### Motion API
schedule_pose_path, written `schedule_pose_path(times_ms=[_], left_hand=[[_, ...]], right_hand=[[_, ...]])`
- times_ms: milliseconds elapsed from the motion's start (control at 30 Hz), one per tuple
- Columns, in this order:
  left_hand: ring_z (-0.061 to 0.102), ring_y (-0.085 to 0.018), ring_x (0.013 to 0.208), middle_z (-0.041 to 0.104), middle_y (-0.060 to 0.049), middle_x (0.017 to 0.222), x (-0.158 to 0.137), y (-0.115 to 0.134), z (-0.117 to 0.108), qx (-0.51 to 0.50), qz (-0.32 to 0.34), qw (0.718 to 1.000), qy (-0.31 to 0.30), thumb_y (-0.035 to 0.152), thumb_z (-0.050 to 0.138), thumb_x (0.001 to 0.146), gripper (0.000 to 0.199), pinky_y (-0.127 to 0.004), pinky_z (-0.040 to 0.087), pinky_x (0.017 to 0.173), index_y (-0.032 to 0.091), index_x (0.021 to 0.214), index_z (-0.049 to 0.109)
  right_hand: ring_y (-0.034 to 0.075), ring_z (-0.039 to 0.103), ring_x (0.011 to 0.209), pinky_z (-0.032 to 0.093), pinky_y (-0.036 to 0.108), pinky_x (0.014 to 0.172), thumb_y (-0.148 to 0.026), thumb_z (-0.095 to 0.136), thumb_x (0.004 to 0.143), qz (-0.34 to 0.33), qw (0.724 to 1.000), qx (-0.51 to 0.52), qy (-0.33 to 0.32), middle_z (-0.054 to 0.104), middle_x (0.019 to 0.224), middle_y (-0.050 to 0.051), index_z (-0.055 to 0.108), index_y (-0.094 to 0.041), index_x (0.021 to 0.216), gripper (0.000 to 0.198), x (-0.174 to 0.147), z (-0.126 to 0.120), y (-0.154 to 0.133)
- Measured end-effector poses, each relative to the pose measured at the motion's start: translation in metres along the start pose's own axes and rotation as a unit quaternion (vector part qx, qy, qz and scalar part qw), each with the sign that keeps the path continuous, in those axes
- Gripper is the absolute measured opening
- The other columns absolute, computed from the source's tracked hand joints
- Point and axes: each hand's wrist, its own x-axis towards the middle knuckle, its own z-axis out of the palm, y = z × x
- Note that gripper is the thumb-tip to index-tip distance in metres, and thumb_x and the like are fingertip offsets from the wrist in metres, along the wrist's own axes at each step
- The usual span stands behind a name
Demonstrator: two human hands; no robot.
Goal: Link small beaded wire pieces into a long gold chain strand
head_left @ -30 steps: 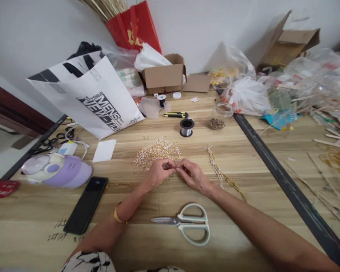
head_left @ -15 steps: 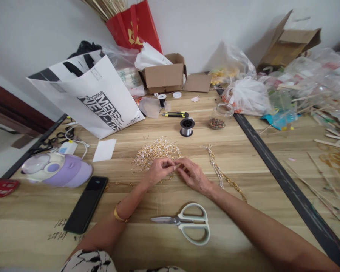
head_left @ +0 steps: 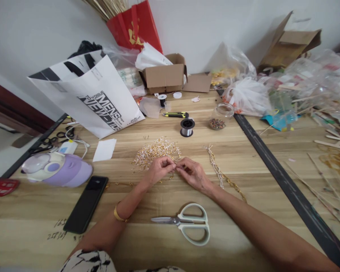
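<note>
My left hand [head_left: 160,169] and my right hand [head_left: 193,173] meet fingertip to fingertip in front of a pile of small gold and clear beads [head_left: 155,152]. Both are closed in a pinch; what sits between the fingertips is too small to make out. From beneath my left hand a thin strand with gold beads [head_left: 124,184] trails left across the table. Beaded gold and silver chains [head_left: 215,166] lie to the right of my right hand. Closer to me, scissors [head_left: 184,223] with pale green handles rest on the wood, blades pointing left.
Behind the beads stand a spool of clear line [head_left: 186,128], a yellow-black cutter [head_left: 175,114] and a glass jar [head_left: 221,115] with beads in it. A black phone [head_left: 86,204] and a purple bottle [head_left: 59,170] lie left. Bags and a cardboard box [head_left: 166,77] line the wall.
My fingertips have shifted slightly where they meet, the right fingers drawing a little closer together. Everything else stays in place.
</note>
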Motion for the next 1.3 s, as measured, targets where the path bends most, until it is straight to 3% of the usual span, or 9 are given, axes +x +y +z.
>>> schedule_pose_path(times_ms=[333, 600, 1067, 1300], left_hand=[[0.056, -0.01, 0.059, 0.06, 0.0, 0.063, -0.002, 0.001, 0.004, 0.045, 0.042, 0.998, 0.009, 0.027, 0.063, 0.075, 0.016, -0.021, 0.047, 0.059, 0.012, 0.07, 0.059], [0.06, -0.011, 0.062, 0.063, -0.001, 0.065, -0.001, -0.004, 0.003, -0.001, 0.024, 1.0, -0.004, 0.029, 0.064, 0.076, 0.018, -0.024, 0.05, 0.062, 0.011, 0.073, 0.06], [0.059, -0.011, 0.063, 0.063, -0.002, 0.066, -0.002, -0.002, 0.005, -0.022, 0.021, 1.0, 0.009, 0.027, 0.066, 0.072, 0.017, -0.023, 0.048, 0.063, 0.011, 0.074, 0.06], [0.06, -0.012, 0.069, 0.064, -0.003, 0.075, -0.002, -0.008, 0.01, 0.048, 0.068, 0.996, 0.029, 0.014, 0.063, 0.07, 0.012, -0.023, 0.049, 0.067, 0.013, 0.08, 0.057]], right_hand=[[0.012, 0.05, 0.06, 0.04, 0.023, 0.053, -0.027, 0.055, 0.085, 0.049, 0.998, 0.043, 0.01, 0.058, 0.071, 0.002, 0.06, -0.017, 0.082, 0.011, 0.0, 0.001, 0.001], [0.012, 0.048, 0.061, 0.037, 0.024, 0.056, -0.024, 0.05, 0.087, 0.051, 0.997, 0.049, -0.012, 0.055, 0.07, 0.002, 0.058, -0.017, 0.081, 0.012, 0.002, -0.002, 0.0], [0.01, 0.044, 0.057, 0.036, 0.021, 0.051, -0.036, 0.051, 0.086, 0.131, 0.982, 0.132, -0.027, 0.049, 0.066, -0.001, 0.055, -0.016, 0.08, 0.021, 0.001, -0.002, 0.003], [0.01, 0.044, 0.055, 0.036, 0.02, 0.049, -0.037, 0.053, 0.085, 0.146, 0.978, 0.149, -0.023, 0.048, 0.065, -0.001, 0.055, -0.016, 0.079, 0.021, 0.001, -0.001, 0.005]])
